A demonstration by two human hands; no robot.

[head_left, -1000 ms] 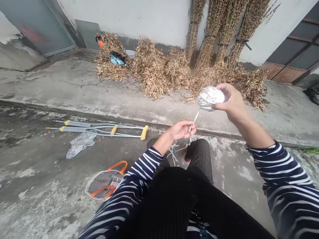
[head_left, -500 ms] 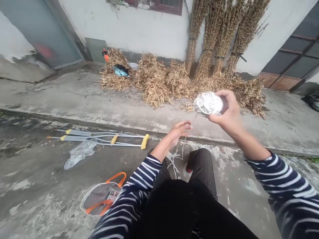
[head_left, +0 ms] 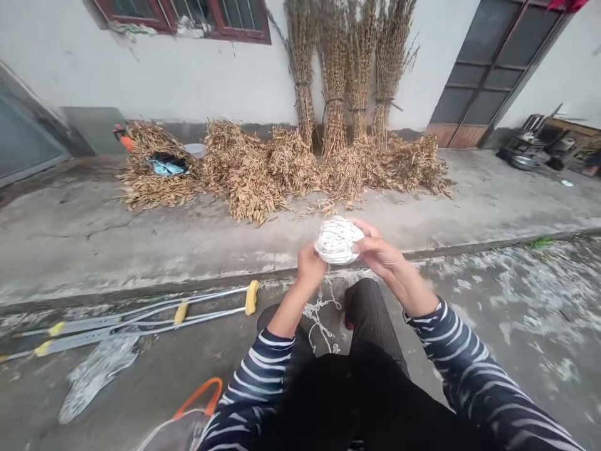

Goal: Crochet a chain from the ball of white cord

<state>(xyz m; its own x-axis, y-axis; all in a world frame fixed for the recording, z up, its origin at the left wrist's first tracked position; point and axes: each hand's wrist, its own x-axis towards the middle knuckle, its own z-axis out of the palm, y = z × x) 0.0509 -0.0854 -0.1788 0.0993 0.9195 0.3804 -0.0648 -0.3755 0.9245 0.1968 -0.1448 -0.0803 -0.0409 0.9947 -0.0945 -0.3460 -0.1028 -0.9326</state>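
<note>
I sit on a concrete yard with my legs stretched out in dark trousers. A white ball of cord [head_left: 337, 240] is held up in front of me by both hands. My right hand [head_left: 378, 253] grips its right side with fingers curled round it. My left hand [head_left: 310, 265] is closed against its lower left side. A loose tangle of the same white cord [head_left: 320, 316] hangs down from the ball and lies between my knees.
Two metal crutches [head_left: 154, 313] with yellow pads lie on the ground to the left, beside a crumpled clear plastic bag [head_left: 96, 369]. An orange-handled bag [head_left: 185, 419] sits by my left elbow. Heaps of dry stalks [head_left: 263, 166] lie against the white wall ahead.
My right hand has brought the ball down and toward the middle. My left hand has let go of the cord strand and come up to meet the ball. The view has swung to the right.
</note>
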